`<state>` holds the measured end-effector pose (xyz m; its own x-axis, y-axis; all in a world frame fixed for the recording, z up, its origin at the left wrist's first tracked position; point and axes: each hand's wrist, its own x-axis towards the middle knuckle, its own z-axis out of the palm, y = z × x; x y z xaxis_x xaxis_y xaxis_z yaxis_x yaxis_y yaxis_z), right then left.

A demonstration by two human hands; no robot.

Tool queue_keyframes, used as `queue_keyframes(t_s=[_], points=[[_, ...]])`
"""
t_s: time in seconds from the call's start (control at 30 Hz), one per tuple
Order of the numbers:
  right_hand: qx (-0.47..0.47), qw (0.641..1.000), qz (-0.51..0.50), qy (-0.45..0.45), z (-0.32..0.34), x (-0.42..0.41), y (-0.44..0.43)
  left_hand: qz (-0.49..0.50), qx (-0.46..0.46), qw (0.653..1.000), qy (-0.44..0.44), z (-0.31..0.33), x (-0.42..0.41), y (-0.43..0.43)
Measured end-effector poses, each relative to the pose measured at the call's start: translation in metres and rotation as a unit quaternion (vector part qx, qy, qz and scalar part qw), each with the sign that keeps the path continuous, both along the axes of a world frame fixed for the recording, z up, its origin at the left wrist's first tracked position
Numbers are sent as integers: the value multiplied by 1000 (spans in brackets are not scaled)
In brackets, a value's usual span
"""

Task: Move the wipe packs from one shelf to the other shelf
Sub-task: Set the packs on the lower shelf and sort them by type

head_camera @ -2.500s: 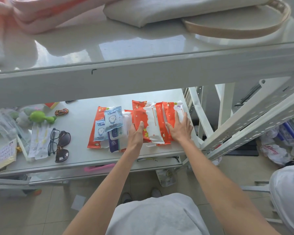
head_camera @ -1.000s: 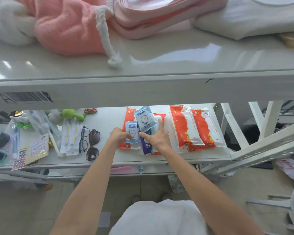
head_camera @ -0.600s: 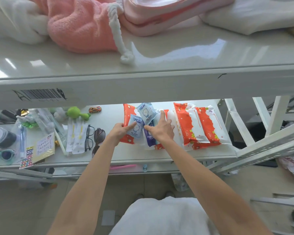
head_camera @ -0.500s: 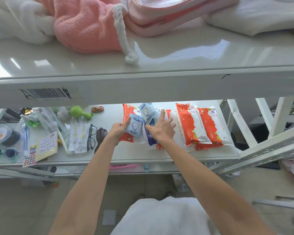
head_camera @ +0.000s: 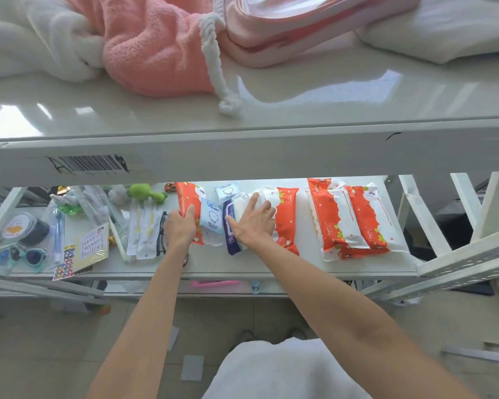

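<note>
Now both hands on wipe packs.

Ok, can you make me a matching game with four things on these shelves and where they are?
Things:
1. pink towel
2. green toy
3. barcode label
4. left hand

Places:
A. front edge of the top shelf
B. back of the lower shelf, left of the packs
C. on the top shelf
D. on the orange pack's left edge

Pairs: 1-C, 2-B, 3-A, 4-D
</note>
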<state>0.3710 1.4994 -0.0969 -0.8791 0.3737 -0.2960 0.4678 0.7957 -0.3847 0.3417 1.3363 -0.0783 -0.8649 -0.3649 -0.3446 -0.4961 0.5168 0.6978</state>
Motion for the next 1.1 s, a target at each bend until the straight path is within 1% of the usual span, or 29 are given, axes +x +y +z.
queue_keyframes(t_s=[0.03, 0.13, 0.2, 0.3, 0.37, 0.4, 0.43, 0.47, 0.53, 0.6, 0.63, 0.73, 0.8, 0.83, 0.87, 0.93, 1.0, 1.1], points=[[1, 1000, 2, 0, 0, 0, 1, 18, 3, 1000, -7, 2, -1, -3], [31, 999, 36, 3, -1, 3, 3, 103, 48, 994, 2, 7, -8, -15], [17, 998, 52, 18, 0, 7, 4, 142, 101, 985, 9, 8, -14, -20], [-25, 997, 52, 58, 5, 14, 8, 163, 209, 964, 31, 10, -11, -15], [-55, 992, 41, 104, 8, 16, 12, 142, 251, 957, 37, 8, -2, -3], [-90, 987, 37, 125, 11, 16, 15, 119, 267, 955, 38, 6, 3, 5], [-159, 978, 20, 136, 19, 18, 20, 93, 283, 954, 40, 6, 10, 16], [-244, 958, -3, 149, 29, 20, 27, 66, 298, 951, 39, 6, 16, 29], [-378, 916, -36, 128, 43, 24, 47, 18, 302, 952, 41, 6, 29, 57], [-410, 908, -16, 81, 43, 25, 75, -36, 283, 957, 56, 7, 41, 86], [-405, 911, -13, 72, 45, 30, 89, -63, 268, 959, 67, 8, 46, 100], [-395, 907, -63, 128, 32, 41, 141, -175, 238, 954, 59, 12, 55, 139], [-352, 917, -86, 165, 33, 55, 179, -244, 210, 946, 26, 9, 57, 160], [-320, 924, -103, 180, 37, 62, 197, -262, 184, 947, 20, 6, 57, 169], [-296, 926, -121, 204, 42, 71, 214, -268, 142, 953, 20, 4, 58, 176], [-251, 923, -165, 242, 37, 85, 244, -264, 18, 964, 21, -5, 60, 187], [-231, 915, -206, 258, 31, 98, 267, -269, -91, 958, 25, -13, 66, 198], [-228, 917, -236, 224, 14, 111, 295, -304, -150, 940, 25, -28, 77, 215]])
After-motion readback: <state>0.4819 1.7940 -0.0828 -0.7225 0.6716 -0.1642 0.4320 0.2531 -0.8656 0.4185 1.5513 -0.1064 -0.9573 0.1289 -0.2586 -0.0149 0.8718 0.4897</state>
